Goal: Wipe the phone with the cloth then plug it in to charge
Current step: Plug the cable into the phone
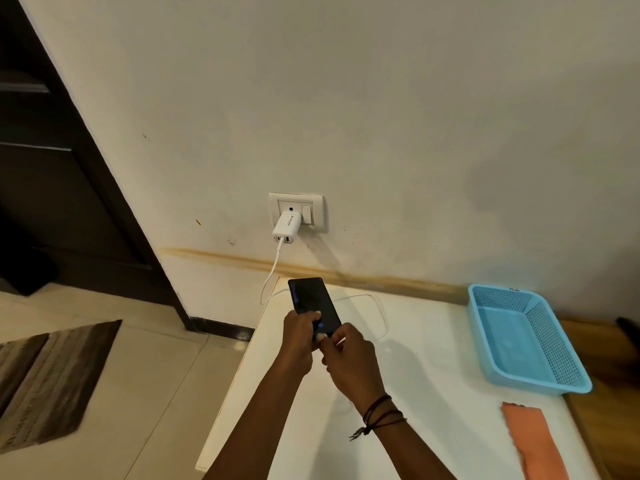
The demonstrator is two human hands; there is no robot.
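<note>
A black phone (313, 299) is held above the far left corner of the white table (415, 393), screen up and lit faintly. My left hand (299, 337) grips its near end. My right hand (349, 358) pinches the white cable plug at the phone's bottom edge. The white cable (379, 306) loops across the table and rises to a white charger (285, 228) seated in the wall socket (298, 211). An orange cloth (531, 441) lies flat at the table's right front.
A light blue plastic basket (519, 341) stands empty at the table's right rear. A dark door frame (104, 202) runs down the left. A brown striped mat (45, 382) lies on the tiled floor.
</note>
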